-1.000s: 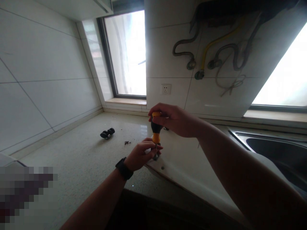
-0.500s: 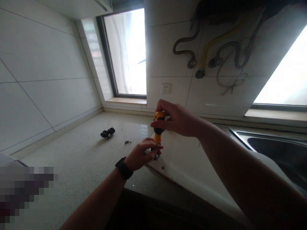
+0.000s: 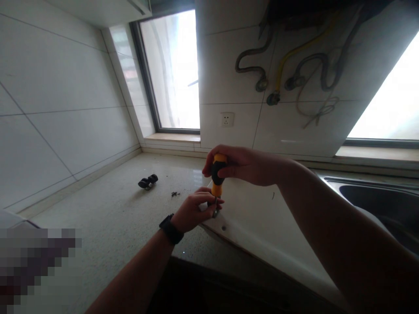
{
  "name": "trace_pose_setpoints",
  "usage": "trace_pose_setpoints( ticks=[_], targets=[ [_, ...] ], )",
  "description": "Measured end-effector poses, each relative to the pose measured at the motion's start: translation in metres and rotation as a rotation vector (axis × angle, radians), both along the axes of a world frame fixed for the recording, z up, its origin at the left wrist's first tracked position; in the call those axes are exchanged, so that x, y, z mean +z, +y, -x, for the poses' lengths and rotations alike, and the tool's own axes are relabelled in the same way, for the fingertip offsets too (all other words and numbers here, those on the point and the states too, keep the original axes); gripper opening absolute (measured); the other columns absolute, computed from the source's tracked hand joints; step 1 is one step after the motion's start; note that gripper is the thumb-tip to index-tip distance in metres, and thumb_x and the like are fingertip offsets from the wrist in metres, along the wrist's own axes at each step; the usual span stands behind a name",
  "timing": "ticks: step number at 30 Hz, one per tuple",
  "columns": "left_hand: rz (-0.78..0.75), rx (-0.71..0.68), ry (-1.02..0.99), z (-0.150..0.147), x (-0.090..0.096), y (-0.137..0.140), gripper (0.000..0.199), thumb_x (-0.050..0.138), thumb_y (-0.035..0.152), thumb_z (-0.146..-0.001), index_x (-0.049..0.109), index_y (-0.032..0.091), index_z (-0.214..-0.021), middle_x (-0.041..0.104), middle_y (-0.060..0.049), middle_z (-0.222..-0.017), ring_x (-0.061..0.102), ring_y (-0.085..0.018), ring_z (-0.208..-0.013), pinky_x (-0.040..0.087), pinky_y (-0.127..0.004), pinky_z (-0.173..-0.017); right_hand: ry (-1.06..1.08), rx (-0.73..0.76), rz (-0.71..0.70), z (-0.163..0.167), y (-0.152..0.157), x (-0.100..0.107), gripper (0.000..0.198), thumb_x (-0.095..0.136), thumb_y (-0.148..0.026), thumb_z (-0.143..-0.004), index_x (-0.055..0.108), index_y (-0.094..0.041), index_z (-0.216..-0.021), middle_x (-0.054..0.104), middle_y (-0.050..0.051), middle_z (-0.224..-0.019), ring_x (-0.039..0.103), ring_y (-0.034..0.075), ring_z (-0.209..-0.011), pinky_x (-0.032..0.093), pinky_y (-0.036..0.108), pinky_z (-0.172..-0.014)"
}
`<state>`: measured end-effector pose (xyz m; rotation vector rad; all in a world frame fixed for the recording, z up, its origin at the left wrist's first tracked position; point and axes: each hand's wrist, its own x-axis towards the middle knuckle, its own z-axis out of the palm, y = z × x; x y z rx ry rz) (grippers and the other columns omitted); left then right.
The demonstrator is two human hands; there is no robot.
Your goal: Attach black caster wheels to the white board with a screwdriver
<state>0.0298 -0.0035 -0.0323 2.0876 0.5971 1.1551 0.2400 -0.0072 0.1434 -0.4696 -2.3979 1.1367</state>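
Note:
My right hand (image 3: 234, 168) is wrapped round the handle of a yellow and black screwdriver (image 3: 217, 174), which stands nearly upright with its shaft pointing down. Just below, my left hand (image 3: 194, 209), with a black watch on the wrist, pinches a small dark caster (image 3: 215, 213) with a metal part against the corner of a white board (image 3: 258, 218). Fingers hide most of this caster, and the screwdriver's tip meets it between them. A small round hole (image 3: 224, 228) shows in the board close by. Left of my hands, black casters (image 3: 148, 181) lie on the speckled countertop (image 3: 121, 226).
Several small screws (image 3: 175, 194) lie on the countertop beside my left hand. A metal sink (image 3: 369, 196) is at the right. On the tiled wall behind are a socket (image 3: 227, 119) and hoses (image 3: 250, 52). The countertop's front edge (image 3: 196, 264) drops to a dark area.
My right hand has turned round the screwdriver handle, its wrist shifting right and its fingers rolling over. The left hand holds nearly the same place. The view has shifted slightly.

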Motion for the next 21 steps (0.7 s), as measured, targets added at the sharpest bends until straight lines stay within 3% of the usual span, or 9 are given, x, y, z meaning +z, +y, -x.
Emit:
trace_pose_setpoints(
  ticks=[7,13,17,21],
  targets=[
    [0.016,-0.007,0.004,0.002,-0.003,0.002,0.02,0.063,0.013,-0.093,0.08,0.018,-0.102,0.071,-0.011,-0.109,0.062,-0.025,-0.114,0.054,-0.044,-0.1,-0.091,-0.267,-0.186,0.009,-0.012,0.007,0.021,0.075,-0.03,-0.089,0.066,-0.019,-0.105,0.074,0.004,-0.099,0.069,0.019,-0.087,0.052,0.033,-0.078],
    [0.051,-0.003,-0.004,0.002,-0.005,0.003,0.016,0.065,0.014,-0.093,0.079,0.018,-0.098,0.071,-0.01,-0.107,0.062,-0.024,-0.112,0.053,-0.043,-0.099,-0.271,-0.49,-0.422,0.015,-0.019,0.012,0.028,0.082,-0.038,-0.084,0.067,-0.018,-0.096,0.071,0.001,-0.084,0.062,0.015,-0.068,0.039,0.03,-0.06],
    [0.126,-0.012,-0.067,0.004,-0.014,0.007,0.016,0.064,0.018,-0.095,0.079,0.017,-0.101,0.07,-0.011,-0.106,0.064,-0.025,-0.111,0.055,-0.043,-0.095,-0.327,-0.562,-0.52,0.025,-0.01,0.009,0.037,0.082,-0.05,-0.083,0.063,-0.018,-0.089,0.065,0.0,-0.073,0.053,0.014,-0.061,0.032,0.03,-0.055],
    [0.187,-0.02,-0.097,0.007,-0.021,0.009,0.017,0.062,0.019,-0.095,0.078,0.016,-0.099,0.069,-0.011,-0.104,0.066,-0.024,-0.108,0.057,-0.041,-0.091,-0.376,-0.602,-0.529,0.037,0.0,0.005,0.04,0.081,-0.051,-0.083,0.058,-0.018,-0.085,0.063,0.001,-0.073,0.052,0.014,-0.061,0.031,0.03,-0.057]
  ],
)
